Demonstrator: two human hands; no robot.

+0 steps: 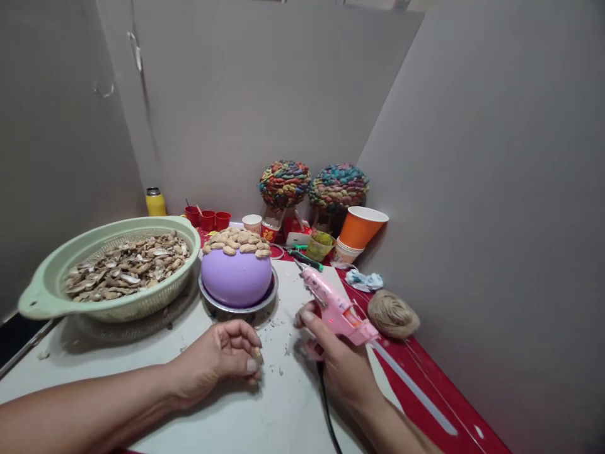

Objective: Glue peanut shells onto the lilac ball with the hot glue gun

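My right hand (338, 359) is wrapped round the handle of a pink hot glue gun (331, 302). Its nozzle points up and left, and a long clear glue stick (416, 388) sticks out of the back. My left hand (224, 353) rests low over the board with curled fingers, pinching a small tan peanut shell (258, 355) that is mostly hidden. Just beyond it, a purple balloon (236, 277) sits in a round metal bowl (239, 309). Peanut shells (236, 239) cover the balloon's top in a cap; the lower part is bare.
A green colander (40, 293) of peanut shells stands at left. Behind are red cups (208, 220), a yellow bottle (155, 202), two multicoloured shell-covered balls (285, 183) and an orange paper cup (362, 228). A twine ball (393, 314) lies at right. Grey walls enclose the table.
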